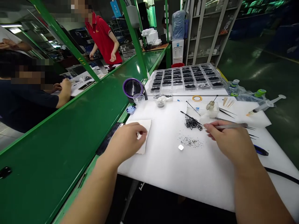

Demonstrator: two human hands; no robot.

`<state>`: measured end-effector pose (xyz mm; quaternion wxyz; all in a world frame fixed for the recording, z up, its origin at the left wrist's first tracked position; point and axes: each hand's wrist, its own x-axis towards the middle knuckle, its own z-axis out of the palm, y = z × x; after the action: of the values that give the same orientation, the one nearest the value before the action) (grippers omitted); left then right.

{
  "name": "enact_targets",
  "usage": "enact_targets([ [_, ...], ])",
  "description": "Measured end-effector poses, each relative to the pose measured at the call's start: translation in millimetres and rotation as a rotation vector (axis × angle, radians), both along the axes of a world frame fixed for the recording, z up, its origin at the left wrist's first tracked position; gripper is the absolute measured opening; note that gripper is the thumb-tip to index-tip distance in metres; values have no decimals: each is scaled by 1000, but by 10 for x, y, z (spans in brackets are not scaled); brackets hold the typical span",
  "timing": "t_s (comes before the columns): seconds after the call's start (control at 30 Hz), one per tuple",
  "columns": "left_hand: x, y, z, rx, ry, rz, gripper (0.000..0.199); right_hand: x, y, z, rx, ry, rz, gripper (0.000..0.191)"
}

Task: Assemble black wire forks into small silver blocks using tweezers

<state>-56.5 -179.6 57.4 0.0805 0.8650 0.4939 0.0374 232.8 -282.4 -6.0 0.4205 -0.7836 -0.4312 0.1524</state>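
Many black bits [193,123] lie heaped past the counter's [168,171] middle; a tray [177,88] lines the far edge, a purple pot [125,89] the far-left corner. The right hand [230,141] pinches tweezers [230,126]; the left hand [128,138] curls, partly hiding paper [143,148], its hold unclear.

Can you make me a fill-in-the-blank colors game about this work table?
1. The right hand holds a slim tool near a pile of small, ____-colored pieces.
2. The round dark container has a ____ rim.
3. The wide panel left of the table is ____.

Missing words: black; purple; green.
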Motion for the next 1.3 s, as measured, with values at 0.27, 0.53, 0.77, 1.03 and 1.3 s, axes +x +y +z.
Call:
enact_targets([
  [0.27,716,318,-203,-95,69,-412,21,-167,91,-11,141,164,135,12],
  [0.53,760,265,-433,-277,-68,-651,19,-284,195,-69,-8,190,110,11],
  [0.77,830,189,-518,-302,-95,-824,12,-324,274,-150,-36,92,120,8],
  [1.03,756,171,-493,-204,13,-782,5,-348,301,-176,-93,8,111,9],
  [1.3,750,154,-507,-187,4,-771,7,-356,321,-169,-123,3,94,10],
])
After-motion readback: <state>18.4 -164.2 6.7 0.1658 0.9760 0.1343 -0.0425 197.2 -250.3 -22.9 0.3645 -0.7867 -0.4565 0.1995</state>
